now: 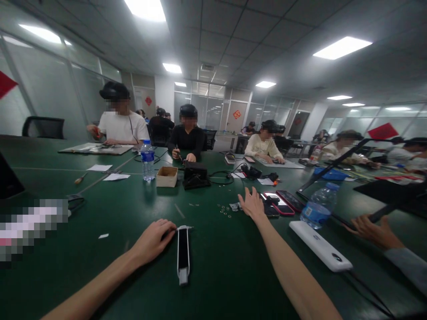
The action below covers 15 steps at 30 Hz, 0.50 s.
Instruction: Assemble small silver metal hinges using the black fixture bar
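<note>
My left hand [155, 240] rests low on the green table [220, 275], fingers bent and close together. Its fingertips touch the upper end of a narrow black device with a white edge [183, 253] and a pale block at its near end. Whether they grip that end is hard to see. Further out, my right hand [252, 204] reaches over the table with fingers spread. Beside its fingertips lies a small crumpled silvery packet [235, 207]. Several tiny rings [225, 210] are scattered left of it. Phones, one in a pink-edged case [282, 204], lie just right of that hand.
An open cardboard box [167, 177], a black stand [195, 175] and a water bottle [147, 161] stand ahead. On the right are another bottle [320, 206], a white power bank [320, 246] with a cable, and another person's hand [378, 233] at a dark bar. Several people sit opposite.
</note>
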Each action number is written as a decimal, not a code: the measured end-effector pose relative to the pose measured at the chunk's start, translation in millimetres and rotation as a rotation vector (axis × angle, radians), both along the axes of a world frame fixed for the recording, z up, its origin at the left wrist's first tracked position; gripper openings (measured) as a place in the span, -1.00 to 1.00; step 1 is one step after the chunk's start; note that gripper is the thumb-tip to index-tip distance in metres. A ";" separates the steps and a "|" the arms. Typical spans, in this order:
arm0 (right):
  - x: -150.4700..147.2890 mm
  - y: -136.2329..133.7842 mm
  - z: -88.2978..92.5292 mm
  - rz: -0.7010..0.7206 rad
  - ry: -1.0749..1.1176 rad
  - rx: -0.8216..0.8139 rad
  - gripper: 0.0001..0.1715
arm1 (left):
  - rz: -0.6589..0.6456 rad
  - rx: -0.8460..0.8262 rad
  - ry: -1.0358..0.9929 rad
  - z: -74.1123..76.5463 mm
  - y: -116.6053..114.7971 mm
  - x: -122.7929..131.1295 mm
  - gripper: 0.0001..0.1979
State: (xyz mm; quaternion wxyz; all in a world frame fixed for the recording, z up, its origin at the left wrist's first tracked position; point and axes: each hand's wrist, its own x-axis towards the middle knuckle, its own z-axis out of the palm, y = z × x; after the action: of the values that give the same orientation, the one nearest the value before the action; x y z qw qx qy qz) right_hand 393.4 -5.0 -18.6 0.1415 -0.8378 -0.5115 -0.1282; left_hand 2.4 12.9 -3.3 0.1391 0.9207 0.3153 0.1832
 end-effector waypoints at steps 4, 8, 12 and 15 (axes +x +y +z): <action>-1.2 -1.0 -0.9 0.004 -0.028 0.029 -0.29 | -0.007 0.004 -0.004 -1.9 2.1 0.1 -0.74; -6.8 -3.6 -1.6 -0.092 -0.056 0.039 -0.30 | -0.008 0.001 -0.002 -1.3 3.2 0.7 -0.73; -8.7 -1.2 -5.9 -0.221 -0.012 0.032 -0.25 | -0.002 -0.001 0.009 1.7 2.0 1.3 -0.70; -7.4 1.2 -7.7 -0.247 0.031 0.017 -0.22 | 0.007 -0.004 0.009 3.1 1.4 1.5 -0.69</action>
State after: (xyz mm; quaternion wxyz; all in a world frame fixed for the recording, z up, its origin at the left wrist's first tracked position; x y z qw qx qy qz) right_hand 386.0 -3.8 -26.3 0.1394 -0.8951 -0.4009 -0.1362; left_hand 3.9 14.3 -0.2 0.1389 0.9200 0.3196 0.1791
